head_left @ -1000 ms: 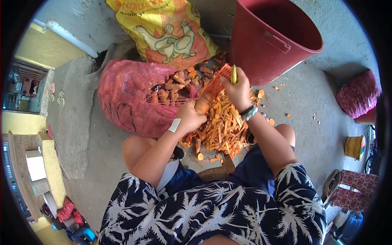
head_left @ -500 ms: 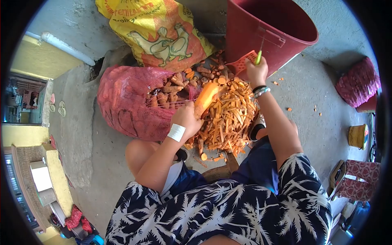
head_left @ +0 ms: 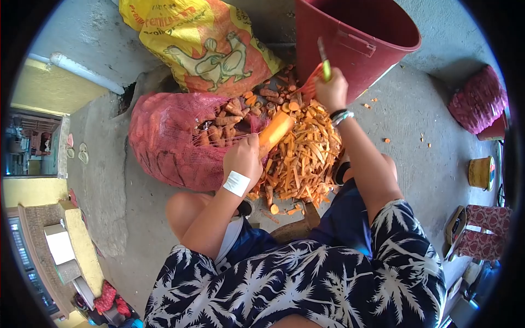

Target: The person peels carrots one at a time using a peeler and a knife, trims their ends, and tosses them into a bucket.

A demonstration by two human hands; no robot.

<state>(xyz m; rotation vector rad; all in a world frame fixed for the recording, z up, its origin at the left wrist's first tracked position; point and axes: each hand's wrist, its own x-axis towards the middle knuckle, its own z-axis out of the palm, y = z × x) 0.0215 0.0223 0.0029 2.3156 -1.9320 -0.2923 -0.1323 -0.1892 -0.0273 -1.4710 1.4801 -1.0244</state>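
Observation:
My left hand [head_left: 242,162] is closed around the lower end of a large, mostly peeled carrot [head_left: 276,130], which tilts up to the right. In my right hand [head_left: 331,91] is a knife [head_left: 326,70] with a green handle, its blade pointing up and away from the carrot. Beneath the carrot and between my legs lies a heap of orange carrot peelings [head_left: 306,158]. Just left of my left hand, a torn red mesh sack [head_left: 164,142] shows unpeeled carrots [head_left: 221,127] through its opening. A red perforated plastic piece [head_left: 310,82] is partly hidden behind my right hand.
A large dark red bucket [head_left: 350,44] stands beyond my right hand. Left of it leans a yellow feed sack [head_left: 202,49] printed with chickens. Farther right are a full purple mesh sack [head_left: 478,99] and a yellow pail [head_left: 481,173]. Small carrot bits dot the concrete floor [head_left: 415,180].
My right hand with the knife has moved left and slightly up, nearer the carrot's line. My left hand and the carrot have shifted only slightly.

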